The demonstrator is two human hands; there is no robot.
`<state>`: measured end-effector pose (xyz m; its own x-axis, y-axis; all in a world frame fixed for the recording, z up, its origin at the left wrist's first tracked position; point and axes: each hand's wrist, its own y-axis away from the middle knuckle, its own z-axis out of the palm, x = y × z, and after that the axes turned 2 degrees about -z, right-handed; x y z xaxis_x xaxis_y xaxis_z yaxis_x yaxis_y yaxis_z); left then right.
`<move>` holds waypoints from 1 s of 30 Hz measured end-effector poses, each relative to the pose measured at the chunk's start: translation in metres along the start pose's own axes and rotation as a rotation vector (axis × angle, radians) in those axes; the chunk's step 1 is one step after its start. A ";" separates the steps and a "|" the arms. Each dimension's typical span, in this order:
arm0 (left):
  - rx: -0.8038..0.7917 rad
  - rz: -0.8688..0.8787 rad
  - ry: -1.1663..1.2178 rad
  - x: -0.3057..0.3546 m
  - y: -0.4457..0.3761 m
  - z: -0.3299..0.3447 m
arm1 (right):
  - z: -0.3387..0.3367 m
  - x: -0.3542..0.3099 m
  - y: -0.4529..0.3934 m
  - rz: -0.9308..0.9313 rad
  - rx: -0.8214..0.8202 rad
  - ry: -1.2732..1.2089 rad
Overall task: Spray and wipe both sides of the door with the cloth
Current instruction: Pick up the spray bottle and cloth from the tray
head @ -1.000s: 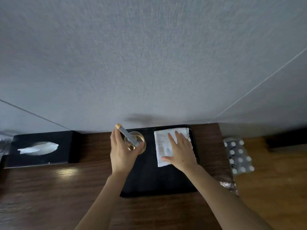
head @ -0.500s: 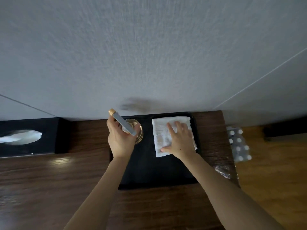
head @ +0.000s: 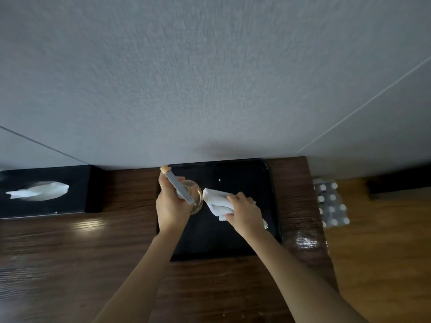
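Grey textured wall (head: pixel 210 78) fills the upper view, above a dark wooden desk (head: pixel 70 252) carrying a black tray (head: pixel 268 183) and, at the far left, a black tissue box (head: pixel 46 192). Half a second ago the white cloth (head: pixel 215 201) lay flat on the tray under an open palm; now the right hand (head: pixel 242 210) has closed around it and bunched it up, apparently just off the tray. The left hand (head: pixel 171 206) remains wrapped around the spray bottle (head: pixel 184 191) (clear, with a gold-tipped grey nozzle), over the tray's left edge. Both tools are now in hand, so spraying can probably begin; no door is in view.
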<state>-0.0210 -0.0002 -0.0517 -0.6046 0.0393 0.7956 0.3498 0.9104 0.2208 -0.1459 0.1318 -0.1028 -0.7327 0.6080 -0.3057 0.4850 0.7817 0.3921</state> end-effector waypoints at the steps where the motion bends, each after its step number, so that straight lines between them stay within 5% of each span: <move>1: -0.034 0.012 -0.023 0.001 0.007 -0.003 | -0.003 -0.001 0.006 0.014 -0.016 -0.009; 11: -0.291 0.225 -0.172 0.082 0.073 -0.044 | -0.091 -0.014 0.087 0.061 0.137 -0.139; 17: -0.297 0.394 -0.222 0.137 0.137 -0.059 | -0.159 0.003 0.175 0.172 0.287 -0.211; 30: -0.616 0.811 -0.171 0.209 0.312 0.010 | -0.193 0.101 0.396 0.469 0.607 -0.308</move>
<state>-0.0453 0.2968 0.1777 -0.1005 0.6489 0.7542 0.9744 0.2176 -0.0574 -0.1195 0.4761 0.1891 -0.2696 0.8315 -0.4856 0.9459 0.3231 0.0281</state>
